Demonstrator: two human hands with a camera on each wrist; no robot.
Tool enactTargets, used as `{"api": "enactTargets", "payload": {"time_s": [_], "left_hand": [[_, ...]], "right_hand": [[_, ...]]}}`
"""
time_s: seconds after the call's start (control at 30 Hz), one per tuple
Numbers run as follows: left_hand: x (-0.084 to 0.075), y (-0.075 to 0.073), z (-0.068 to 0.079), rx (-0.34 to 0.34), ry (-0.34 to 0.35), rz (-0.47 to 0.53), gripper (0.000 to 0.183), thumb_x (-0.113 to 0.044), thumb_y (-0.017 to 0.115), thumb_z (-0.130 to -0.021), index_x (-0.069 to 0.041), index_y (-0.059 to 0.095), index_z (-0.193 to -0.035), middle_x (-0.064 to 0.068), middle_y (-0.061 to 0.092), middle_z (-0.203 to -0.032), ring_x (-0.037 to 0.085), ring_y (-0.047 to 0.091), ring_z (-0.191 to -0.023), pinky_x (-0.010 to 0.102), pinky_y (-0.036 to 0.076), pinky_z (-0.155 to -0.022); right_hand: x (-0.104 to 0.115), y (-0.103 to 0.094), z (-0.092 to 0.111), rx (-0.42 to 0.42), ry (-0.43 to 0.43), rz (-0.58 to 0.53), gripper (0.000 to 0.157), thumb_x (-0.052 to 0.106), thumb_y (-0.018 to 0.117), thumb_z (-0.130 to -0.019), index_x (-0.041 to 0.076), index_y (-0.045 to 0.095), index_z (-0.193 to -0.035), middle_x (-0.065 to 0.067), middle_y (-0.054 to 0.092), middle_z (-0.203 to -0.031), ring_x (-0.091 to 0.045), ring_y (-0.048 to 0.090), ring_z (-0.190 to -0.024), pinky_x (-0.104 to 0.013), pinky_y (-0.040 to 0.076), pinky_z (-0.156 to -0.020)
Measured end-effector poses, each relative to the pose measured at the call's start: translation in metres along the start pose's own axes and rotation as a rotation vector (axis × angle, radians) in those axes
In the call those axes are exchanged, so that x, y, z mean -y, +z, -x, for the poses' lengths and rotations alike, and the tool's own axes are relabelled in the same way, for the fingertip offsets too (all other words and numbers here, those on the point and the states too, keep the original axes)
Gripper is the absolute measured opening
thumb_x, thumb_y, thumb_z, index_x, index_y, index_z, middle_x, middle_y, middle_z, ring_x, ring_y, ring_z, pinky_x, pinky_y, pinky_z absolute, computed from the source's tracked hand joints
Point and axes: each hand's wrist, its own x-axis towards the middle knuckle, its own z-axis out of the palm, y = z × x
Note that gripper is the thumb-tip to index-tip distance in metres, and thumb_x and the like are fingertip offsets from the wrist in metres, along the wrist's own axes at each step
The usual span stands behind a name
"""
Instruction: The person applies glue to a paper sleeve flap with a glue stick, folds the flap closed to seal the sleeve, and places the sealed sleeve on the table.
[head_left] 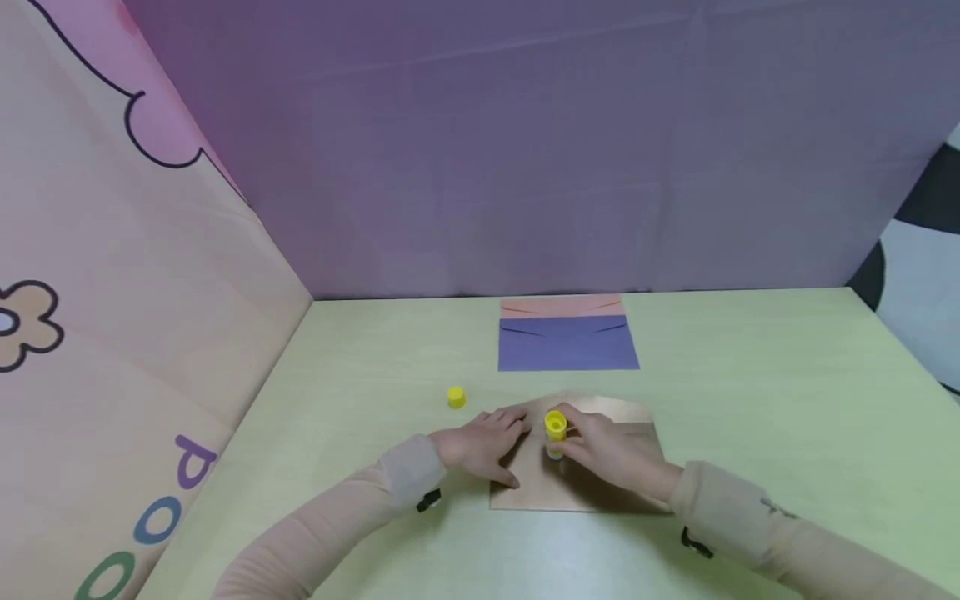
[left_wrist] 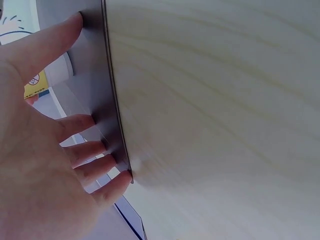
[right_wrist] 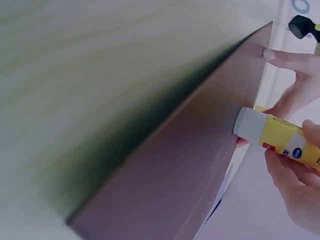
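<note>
A brown paper envelope [head_left: 536, 494] lies on the table with its flap side towards the back. My right hand [head_left: 611, 450] grips a yellow glue stick [head_left: 556, 425] upright, with its white end down at the paper. In the right wrist view the white end of the glue stick [right_wrist: 252, 124] meets the envelope's surface. My left hand [head_left: 483, 443] is spread over the envelope's left side, thumb towards me. Its fingertips press along the envelope's edge in the left wrist view, fingers [left_wrist: 95, 152] nearly straight.
A yellow cap [head_left: 456, 397] stands on the table beyond my left hand. Farther back, a purple-blue envelope [head_left: 567, 348] overlaps a pink envelope [head_left: 562, 307]. A purple cloth wall [head_left: 525, 167] rises behind the table [head_left: 360, 350], and a printed wall [head_left: 187, 317] borders its left side.
</note>
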Motion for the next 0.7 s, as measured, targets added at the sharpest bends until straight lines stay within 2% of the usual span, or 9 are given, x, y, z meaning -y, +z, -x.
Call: {"api": "enactTargets", "payload": {"time_s": [0.27,0.53,0.7], "left_hand": [[-0.001,-0.001,-0.001,0.002,-0.001,-0.008,0.083,-0.052,0.057,-0.078,-0.012,0.021,-0.141,0.005,0.008,-0.148,0.019,0.011,-0.134,0.037,0.02,-0.106],[-0.002,-0.003,0.0,-0.002,0.004,-0.021,0.084,-0.052,0.057,-0.078,-0.01,0.02,-0.141,0.007,0.008,-0.148,0.02,0.01,-0.134,0.038,0.019,-0.106],[-0.002,-0.003,0.0,-0.009,0.01,-0.036,0.084,-0.052,0.056,-0.079,-0.009,0.02,-0.141,0.007,0.008,-0.147,0.02,0.01,-0.134,0.037,0.019,-0.106]], "right_hand": [[-0.002,-0.005,0.004,-0.025,0.016,0.068,0.02,0.013,0.062,-0.082,0.007,0.051,-0.098,0.002,0.06,-0.086,-0.021,0.062,-0.086,-0.023,0.051,-0.071],[-0.01,-0.014,0.015,-0.085,-0.017,0.143,0.023,0.012,0.064,-0.079,0.006,0.053,-0.098,0.001,0.061,-0.083,-0.024,0.063,-0.083,-0.023,0.052,-0.069],[-0.015,-0.02,0.021,-0.089,-0.046,0.094,0.022,0.007,0.063,-0.08,0.002,0.052,-0.098,0.001,0.06,-0.082,-0.025,0.062,-0.084,-0.025,0.051,-0.072]]}}
